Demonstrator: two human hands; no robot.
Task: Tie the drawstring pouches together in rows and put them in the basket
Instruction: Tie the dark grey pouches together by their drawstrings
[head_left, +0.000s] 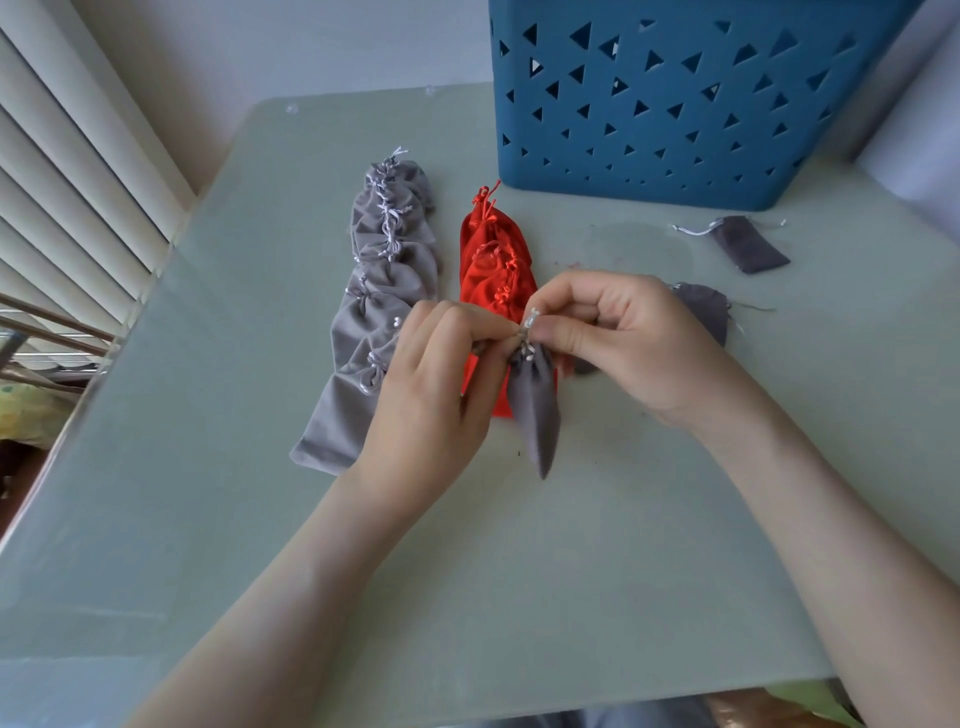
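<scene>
A dark grey pouch (535, 405) hangs from its silvery drawstring, pinched at its neck by both hands above the table. My left hand (436, 379) and my right hand (618, 338) meet fingertip to fingertip on that string. Another dark grey pouch (701, 309) shows partly behind my right hand; whether it is joined to the held one is hidden. A row of light grey pouches (379, 291) tied together lies at the left. A row of red pouches (493, 260) lies beside it, partly behind my hands. One loose dark grey pouch (748, 244) lies at the right.
A blue basket (675, 104) with triangular holes stands at the back right of the pale green table (467, 571). Window blinds (62, 182) run along the left side, past the table's left edge.
</scene>
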